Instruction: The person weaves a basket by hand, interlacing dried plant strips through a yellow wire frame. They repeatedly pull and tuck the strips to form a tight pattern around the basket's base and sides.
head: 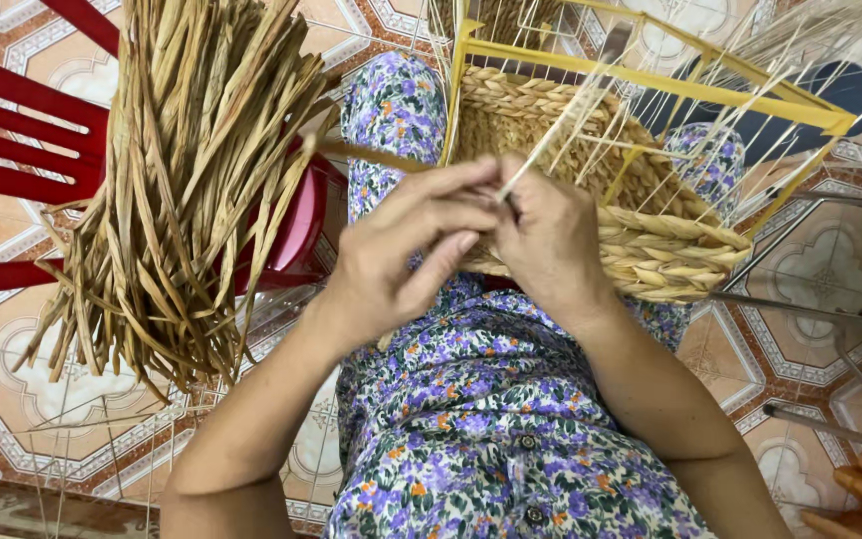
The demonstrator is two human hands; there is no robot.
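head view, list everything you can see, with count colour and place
woven basket: one, straw-coloured, half made, on the person's lap at centre right
wire frame: one, yellow, around the basket
thin stakes: many, pale, standing up from the basket
dried reed bundle: one, tan, draped over the chair at left
plastic chair: one, red, left
tiled floor: patterned, orange and white, below
metal rods: a few, grey, right edge
floral garment: one, purple and white, worn by the person
left hand: pinching a strand at the basket's edge
right hand: gripping a pale stake beside it
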